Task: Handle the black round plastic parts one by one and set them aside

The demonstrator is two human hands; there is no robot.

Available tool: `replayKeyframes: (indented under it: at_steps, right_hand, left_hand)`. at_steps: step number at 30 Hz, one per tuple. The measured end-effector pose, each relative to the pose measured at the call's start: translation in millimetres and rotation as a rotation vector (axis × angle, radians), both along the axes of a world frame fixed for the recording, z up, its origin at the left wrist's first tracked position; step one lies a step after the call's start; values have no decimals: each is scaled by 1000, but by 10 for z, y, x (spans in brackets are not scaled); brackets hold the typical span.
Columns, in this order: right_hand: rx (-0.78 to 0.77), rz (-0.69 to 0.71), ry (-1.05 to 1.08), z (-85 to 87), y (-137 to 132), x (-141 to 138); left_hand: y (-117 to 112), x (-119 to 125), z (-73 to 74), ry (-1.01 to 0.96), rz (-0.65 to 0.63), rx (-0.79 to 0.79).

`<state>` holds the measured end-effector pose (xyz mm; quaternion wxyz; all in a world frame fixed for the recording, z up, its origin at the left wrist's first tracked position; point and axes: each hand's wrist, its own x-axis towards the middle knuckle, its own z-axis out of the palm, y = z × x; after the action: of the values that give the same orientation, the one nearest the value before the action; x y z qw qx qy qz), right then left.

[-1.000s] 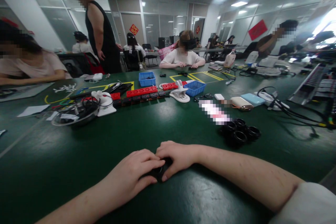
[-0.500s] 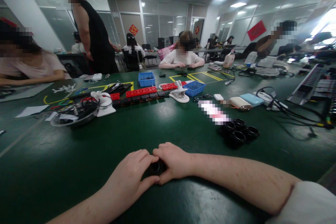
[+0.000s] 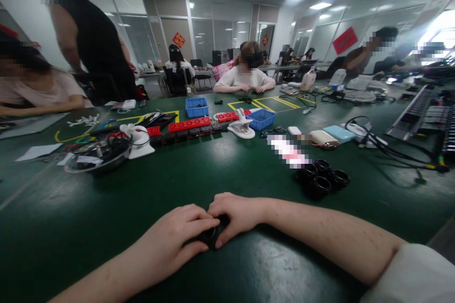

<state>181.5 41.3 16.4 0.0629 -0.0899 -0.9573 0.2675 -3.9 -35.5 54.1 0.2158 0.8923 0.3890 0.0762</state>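
Low over the near part of the green table, my left hand point(image 3: 181, 232) and my right hand point(image 3: 236, 215) meet around a black ring-shaped part point(image 3: 211, 234). Fingers and thumb of the left hand close on its left side, with the fingertips reaching across its top. The right hand curls round its far and right side, thumb pointing down towards the table. Much of the part is covered by my fingers, so its full shape is hidden. Further right lies a cluster of similar black ring-shaped parts point(image 3: 322, 180) with round openings.
A metal bowl of small parts point(image 3: 97, 165) stands left. Across the middle are red and black socket strips point(image 3: 190, 125), a white clip stand point(image 3: 241, 128) and two blue bins point(image 3: 197, 107). Cables point(image 3: 394, 147) and a power bank point(image 3: 324, 139) lie right. A co-worker point(image 3: 245, 73) sits opposite.
My left fingers have slid right over the top of the black part, and its thumb has drawn back left. My right hand stays nearly in place. A standing person behind has moved left.
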Motion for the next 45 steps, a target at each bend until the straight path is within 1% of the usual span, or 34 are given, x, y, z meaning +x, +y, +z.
replayKeyframes:
  at_steps: [4,7,10,14,17,19,21,25,28,32,35,38,42,45]
  right_hand:
    - [-33,-69,-8,-47,-10,-17]
    - [6,-133,-24,-56,-50,-34]
    - [75,-183,-45,-43,-102,-53]
    - [177,-251,-57,-49,-180,-88]
    - [238,-270,-55,-69,-222,-105]
    - [246,-265,-46,-67,-229,-100]
    - [222,-231,-31,-46,-214,-81]
    - [129,-95,-37,14,-124,-25]
    - [66,-10,-58,25,-43,-1]
    - [36,26,-54,-2,7,-7]
    - [33,-32,-50,-22,-23,-23]
    - [43,-167,-61,-32,-101,-44]
    - [128,-333,-66,-51,-221,-83]
    - [203,-373,-74,-77,-275,-105]
  left_hand:
    - [5,-5,19,-11,-27,-20]
    - [2,-3,-1,-13,-9,-10]
    - [-20,26,-52,-1,57,34]
    - [-77,102,-125,47,213,121]
    - [-110,143,-145,74,259,146]
    - [-115,143,-143,78,251,143]
    - [-107,120,-134,66,221,131]
    - [-67,45,-99,20,118,86]
    - [-30,5,-61,9,52,42]
    - [4,-11,-20,-1,-6,1]
    - [0,-6,-24,-3,23,0]
    - [-31,25,-54,27,110,36]
    - [-91,106,-81,110,247,138]
    - [-120,149,-80,147,281,183]
